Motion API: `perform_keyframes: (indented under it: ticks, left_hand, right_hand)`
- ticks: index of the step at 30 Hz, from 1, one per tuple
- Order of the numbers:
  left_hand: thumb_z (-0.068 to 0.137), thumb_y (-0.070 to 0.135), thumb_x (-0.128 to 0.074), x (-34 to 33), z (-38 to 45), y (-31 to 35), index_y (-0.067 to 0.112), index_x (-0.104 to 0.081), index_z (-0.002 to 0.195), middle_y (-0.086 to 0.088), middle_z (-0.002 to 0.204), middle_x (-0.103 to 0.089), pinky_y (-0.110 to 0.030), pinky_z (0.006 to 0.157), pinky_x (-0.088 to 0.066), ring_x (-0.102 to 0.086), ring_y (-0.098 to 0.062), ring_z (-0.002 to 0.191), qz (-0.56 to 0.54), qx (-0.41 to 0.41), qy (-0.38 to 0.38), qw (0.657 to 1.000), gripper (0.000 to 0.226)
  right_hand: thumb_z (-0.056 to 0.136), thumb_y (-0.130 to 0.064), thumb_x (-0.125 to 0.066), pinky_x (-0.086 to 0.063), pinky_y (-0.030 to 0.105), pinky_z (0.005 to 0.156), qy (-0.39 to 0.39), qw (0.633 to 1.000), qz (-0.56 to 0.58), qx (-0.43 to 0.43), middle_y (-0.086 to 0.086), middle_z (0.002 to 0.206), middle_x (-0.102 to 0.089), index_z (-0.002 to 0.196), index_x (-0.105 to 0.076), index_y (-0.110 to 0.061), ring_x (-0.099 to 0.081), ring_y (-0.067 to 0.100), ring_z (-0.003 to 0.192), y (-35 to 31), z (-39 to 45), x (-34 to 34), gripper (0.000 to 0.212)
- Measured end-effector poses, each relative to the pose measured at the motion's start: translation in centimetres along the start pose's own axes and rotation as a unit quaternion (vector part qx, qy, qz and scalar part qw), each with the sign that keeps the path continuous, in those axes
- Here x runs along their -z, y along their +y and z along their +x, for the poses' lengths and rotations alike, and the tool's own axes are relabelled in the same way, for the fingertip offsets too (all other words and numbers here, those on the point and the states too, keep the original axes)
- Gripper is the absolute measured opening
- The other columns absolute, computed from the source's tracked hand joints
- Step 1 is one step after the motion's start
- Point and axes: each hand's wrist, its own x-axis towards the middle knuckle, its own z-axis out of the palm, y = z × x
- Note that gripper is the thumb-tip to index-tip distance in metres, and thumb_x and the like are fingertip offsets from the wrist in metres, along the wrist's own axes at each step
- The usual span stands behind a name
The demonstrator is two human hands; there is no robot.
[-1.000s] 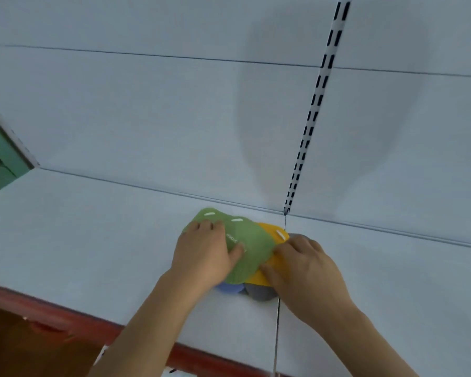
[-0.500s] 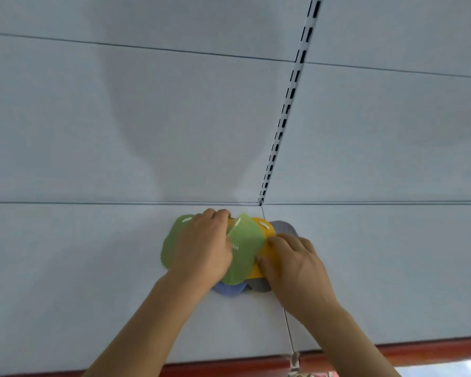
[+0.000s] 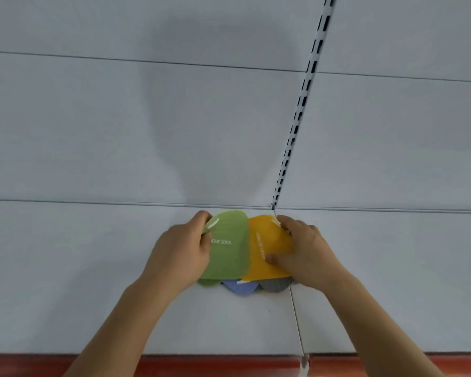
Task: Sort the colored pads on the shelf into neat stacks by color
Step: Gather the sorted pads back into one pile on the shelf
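The white shelf (image 3: 93,268) spreads under both hands, its back panel (image 3: 120,131) rising beyond the fingertips with a slotted rail (image 3: 297,126) running up just past the right hand (image 3: 307,257), and a red edge (image 3: 229,365) lies below the wrists. The left hand (image 3: 180,254) grips the green pad (image 3: 229,246) by its left side (white lettering shows just right of the fingers); the right hand pinches the yellow pad (image 3: 267,248), thumb on its face, fingers curled over its far right corner; the green pad overlaps the yellow one between the hands. Under them, nearer the wrists, a blue pad (image 3: 239,288) and a grey pad (image 3: 275,285) peek out side by side.
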Motion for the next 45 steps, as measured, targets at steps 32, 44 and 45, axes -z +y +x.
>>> perform_keyframes:
  ticks: [32,44,45]
  left_hand:
    - [0.103,0.022,-0.060,-2.7,-1.5,9.6,0.026,-0.062,0.099,0.011,0.079,-0.066,-0.023,0.067,-0.046,-0.061,-0.005,0.073,-0.326,-0.060,-0.027,0.943,0.006]
    - [0.100,0.026,-0.065,-11.9,-7.2,28.4,0.030,-0.061,0.097,0.011,0.082,-0.068,-0.032,0.070,-0.051,-0.065,-0.009,0.077,-0.297,-0.120,-0.123,0.939,0.006]
    - [0.100,0.026,-0.065,-13.1,-7.9,30.4,0.029,-0.061,0.097,0.012,0.082,-0.068,-0.027,0.068,-0.048,-0.064,-0.007,0.076,-0.294,-0.131,-0.124,0.939,0.006]
  right_hand:
    - [0.096,-0.033,-0.065,-0.041,0.028,0.048,0.352,0.920,0.160,-0.068,-0.009,0.067,-0.064,0.087,-0.066,-0.035,-0.059,0.012,0.062,6.0,-13.9,5.3,0.009]
    - [0.090,-0.028,-0.067,-0.050,0.035,0.054,0.372,0.898,0.197,-0.126,-0.021,0.075,-0.065,0.088,-0.060,-0.044,-0.061,0.006,0.071,22.2,-24.6,13.3,0.018]
    - [0.091,-0.027,-0.065,-0.052,0.037,0.056,0.372,0.897,0.205,-0.127,-0.022,0.077,-0.067,0.093,-0.062,-0.049,-0.062,0.006,0.072,24.0,-25.5,14.1,0.022]
